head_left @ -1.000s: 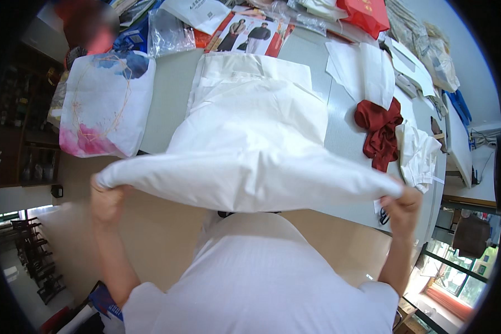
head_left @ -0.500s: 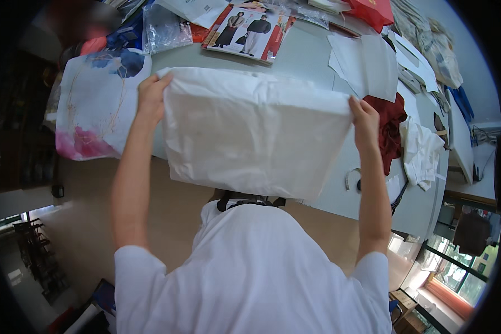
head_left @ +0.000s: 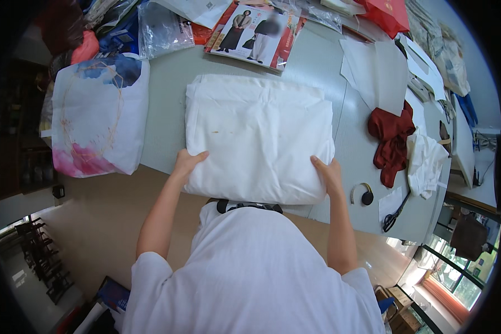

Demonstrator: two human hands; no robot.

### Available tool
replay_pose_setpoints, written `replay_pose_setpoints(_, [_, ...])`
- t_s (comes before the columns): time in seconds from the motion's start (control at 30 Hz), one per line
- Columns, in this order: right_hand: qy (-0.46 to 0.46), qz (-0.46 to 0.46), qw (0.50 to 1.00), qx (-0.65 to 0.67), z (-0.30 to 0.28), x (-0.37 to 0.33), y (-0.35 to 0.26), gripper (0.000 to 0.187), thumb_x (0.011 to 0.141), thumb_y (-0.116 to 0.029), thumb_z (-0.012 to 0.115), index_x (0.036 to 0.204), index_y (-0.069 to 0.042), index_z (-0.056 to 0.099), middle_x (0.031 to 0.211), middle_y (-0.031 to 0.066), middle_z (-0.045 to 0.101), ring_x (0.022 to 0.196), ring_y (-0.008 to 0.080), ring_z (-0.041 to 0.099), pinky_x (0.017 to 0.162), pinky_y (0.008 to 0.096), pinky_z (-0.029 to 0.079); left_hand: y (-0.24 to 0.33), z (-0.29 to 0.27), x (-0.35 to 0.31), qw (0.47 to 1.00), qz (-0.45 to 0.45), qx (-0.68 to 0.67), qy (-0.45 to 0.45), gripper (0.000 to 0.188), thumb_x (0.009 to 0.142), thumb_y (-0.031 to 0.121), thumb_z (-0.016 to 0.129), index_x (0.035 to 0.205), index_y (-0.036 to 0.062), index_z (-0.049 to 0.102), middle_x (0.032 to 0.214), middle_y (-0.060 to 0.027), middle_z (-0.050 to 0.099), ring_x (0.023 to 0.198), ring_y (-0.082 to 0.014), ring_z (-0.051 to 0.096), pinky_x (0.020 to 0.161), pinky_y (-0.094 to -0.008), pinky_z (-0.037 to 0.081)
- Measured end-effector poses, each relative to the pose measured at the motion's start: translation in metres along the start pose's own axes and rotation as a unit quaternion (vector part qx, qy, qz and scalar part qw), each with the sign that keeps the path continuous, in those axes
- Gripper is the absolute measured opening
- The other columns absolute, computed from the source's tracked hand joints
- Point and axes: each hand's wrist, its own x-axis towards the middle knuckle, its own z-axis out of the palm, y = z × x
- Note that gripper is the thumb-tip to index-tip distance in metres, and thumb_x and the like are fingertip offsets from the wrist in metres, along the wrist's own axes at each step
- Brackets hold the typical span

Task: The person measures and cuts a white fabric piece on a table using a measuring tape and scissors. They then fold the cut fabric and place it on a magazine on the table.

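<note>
A folded white cloth [head_left: 259,133] lies in front of me on the table, close to its near edge. It is several layers thick, creased down the middle, with small brownish marks at upper left. My left hand [head_left: 189,164] grips its near left side, thumb on top and the fingers hidden by the fabric. At the near right side my right hand [head_left: 329,171] holds it the same way, its fingers mostly tucked out of sight.
On the pale table [head_left: 170,106] sit magazines [head_left: 253,36] at the far side and a patterned fabric piece [head_left: 94,122] at left. To the right are paper sheets [head_left: 381,72], dark red cloth [head_left: 392,142], white fabric [head_left: 426,161], a measuring tape [head_left: 366,196] and scissors [head_left: 394,218].
The cloth, held up by its far corners before, now rests on the table and looks narrower. Both hands have come nearer to me and closer together, onto its near sides.
</note>
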Motion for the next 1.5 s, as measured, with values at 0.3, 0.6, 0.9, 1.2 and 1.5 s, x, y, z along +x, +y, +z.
replay_pose_setpoints(0.3, [-0.125,-0.054,0.967,0.215,-0.040,-0.014,-0.022,0.062,0.082,-0.020,0.077,0.130,0.012,0.055,0.118,0.0186,0.067,0.102,0.0249,0.067,0.088,0.0388,0.054,0.099,-0.032,-0.065,0.968,0.121,-0.197,-0.092,0.048,0.084,0.006,0.076,0.126,-0.0120,0.059,0.118,-0.0180,0.068,0.103,-0.0259,0.067,0.091,-0.0375,0.054])
replay_pose_setpoints(0.6, [-0.167,0.047,0.939,0.296,-0.102,-0.107,-0.081,0.054,0.085,-0.022,0.074,0.126,0.009,0.059,0.114,0.0164,0.070,0.098,0.0248,0.069,0.088,0.0375,0.055,0.135,-0.065,-0.157,0.921,0.342,0.069,0.171,0.064,0.081,-0.004,0.075,0.140,0.0003,0.051,0.137,-0.0202,0.056,0.122,-0.0242,0.056,0.104,-0.0358,0.044])
replay_pose_setpoints(0.9, [-0.187,0.221,0.896,0.337,-0.031,0.019,-0.046,0.045,0.088,-0.020,0.072,0.122,0.007,0.062,0.113,0.0182,0.070,0.095,0.0285,0.070,0.085,0.0427,0.057,0.140,-0.051,0.041,0.973,0.227,-0.015,-0.037,0.013,0.091,0.011,0.070,0.095,-0.0013,0.075,0.086,-0.0013,0.071,0.076,-0.0110,0.063,0.067,-0.0305,0.052])
replay_pose_setpoints(1.2, [0.094,-0.250,0.850,-0.453,-0.002,0.053,-0.104,0.065,0.077,-0.041,0.081,0.123,0.002,0.063,0.105,0.0230,0.068,0.094,0.0422,0.065,0.086,0.0480,0.052,0.146,-0.018,0.110,0.922,0.343,0.160,0.077,0.019,0.088,0.008,0.069,0.102,-0.0046,0.072,0.091,-0.0153,0.075,0.084,-0.0224,0.070,0.079,-0.0345,0.053])
replay_pose_setpoints(1.5, [-0.245,-0.289,0.852,-0.362,0.108,0.091,-0.203,0.098,0.069,-0.046,0.087,0.144,-0.001,0.043,0.132,0.0260,0.058,0.123,0.0431,0.055,0.106,0.0446,0.044,0.161,-0.026,0.106,0.937,0.346,0.044,0.021,0.018,0.088,0.007,0.069,0.103,-0.0031,0.071,0.094,-0.0143,0.075,0.086,-0.0227,0.069,0.082,-0.0329,0.053])
